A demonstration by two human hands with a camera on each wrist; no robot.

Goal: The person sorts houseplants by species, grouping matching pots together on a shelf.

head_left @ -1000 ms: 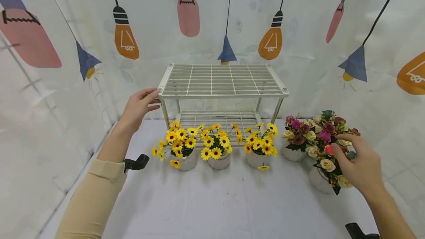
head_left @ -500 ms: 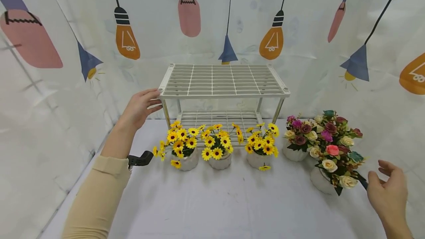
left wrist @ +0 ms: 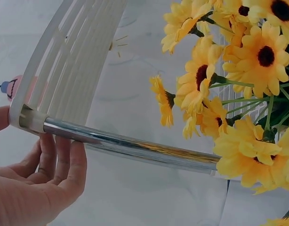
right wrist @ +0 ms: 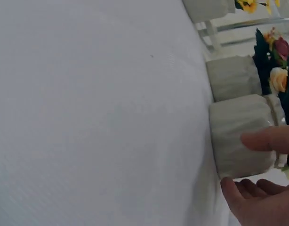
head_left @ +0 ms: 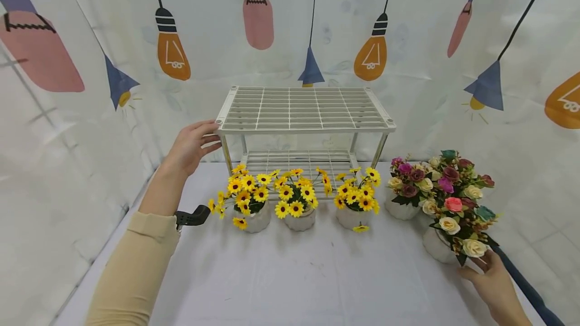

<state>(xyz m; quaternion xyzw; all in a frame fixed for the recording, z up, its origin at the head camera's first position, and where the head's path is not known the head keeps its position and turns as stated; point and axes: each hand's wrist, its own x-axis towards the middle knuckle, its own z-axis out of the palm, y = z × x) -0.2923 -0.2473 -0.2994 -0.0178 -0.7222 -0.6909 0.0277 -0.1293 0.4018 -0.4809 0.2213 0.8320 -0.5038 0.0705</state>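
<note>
My left hand (head_left: 190, 147) holds the front left corner of a white two-tier wire shelf rack (head_left: 308, 131). In the left wrist view the thumb lies at the corner and the fingers sit under it, beside the chrome post (left wrist: 135, 143). At the right, my right hand (head_left: 494, 286) is at the nearest pot of artificial roses (head_left: 449, 225). The right wrist view has the thumb (right wrist: 264, 140) in front of that grey-white pot (right wrist: 238, 134), while the other fingertips are right at its side near the base. The hand's fingers are spread around the pot, not closed.
Three pots of yellow artificial daisies, left (head_left: 257, 220), middle (head_left: 300, 221) and right (head_left: 351, 219), line up before the rack. More potted roses (head_left: 403, 210) crowd behind the nearest pot. A lamp-print curtain (head_left: 408, 114) hangs behind the white-covered table (head_left: 294, 275).
My right hand was over the roses, drew back to the right, then came in low to the nearest pot. The left hand stays at the rack's corner.
</note>
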